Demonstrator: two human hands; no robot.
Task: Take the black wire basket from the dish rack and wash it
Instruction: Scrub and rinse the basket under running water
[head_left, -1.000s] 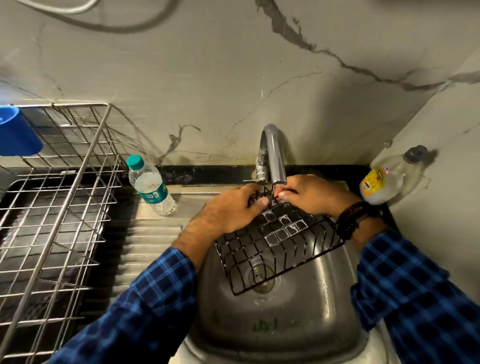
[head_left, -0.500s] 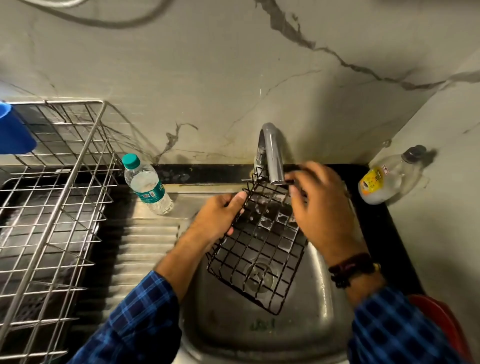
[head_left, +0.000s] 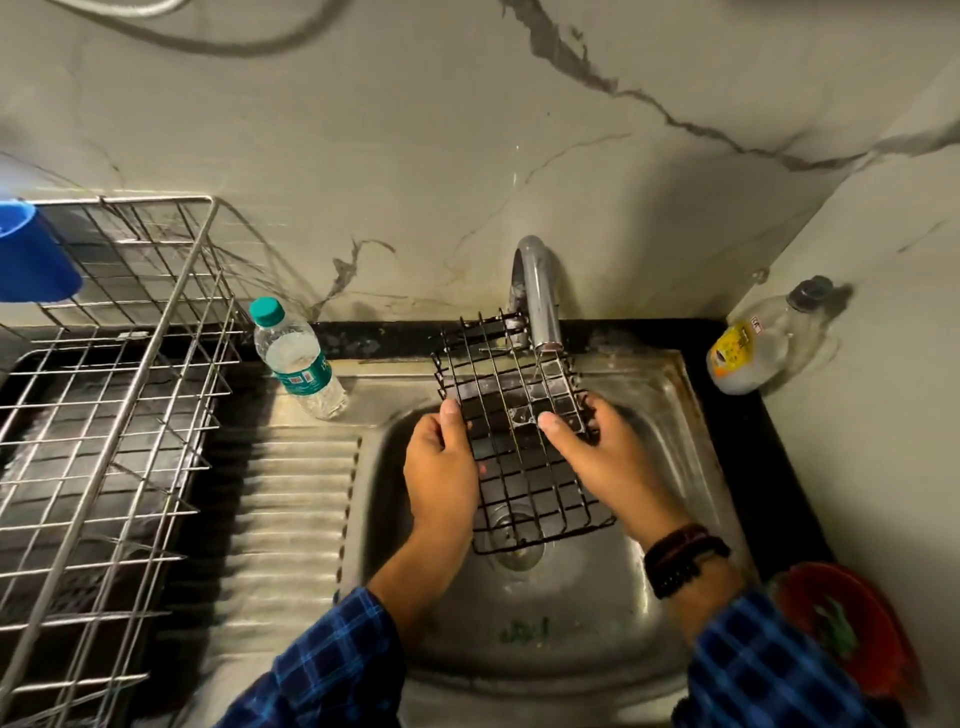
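Observation:
The black wire basket (head_left: 511, 415) hangs over the steel sink (head_left: 660, 410), its far end under the tap (head_left: 540, 301), where a thin stream of water runs onto it. My left hand (head_left: 441, 467) grips the basket's left edge, thumb on the wires. On the right edge, my right hand (head_left: 597, 457) holds it with the thumb pressed on the grid and fingers curled beneath. The steel dish rack (head_left: 104, 415) stands at the left.
A water bottle (head_left: 298, 358) with a teal cap stands on the ribbed drainboard (head_left: 296, 493) beside the sink. A near-empty soap bottle (head_left: 758, 343) leans in the right corner. A red bowl (head_left: 852, 629) sits at the lower right. A blue cup (head_left: 31, 254) hangs on the rack.
The basket has been turned from tilted to lengthwise and nearly flat under the tap. My right hand came down from the basket's far end to its right edge; my left slid along the left edge.

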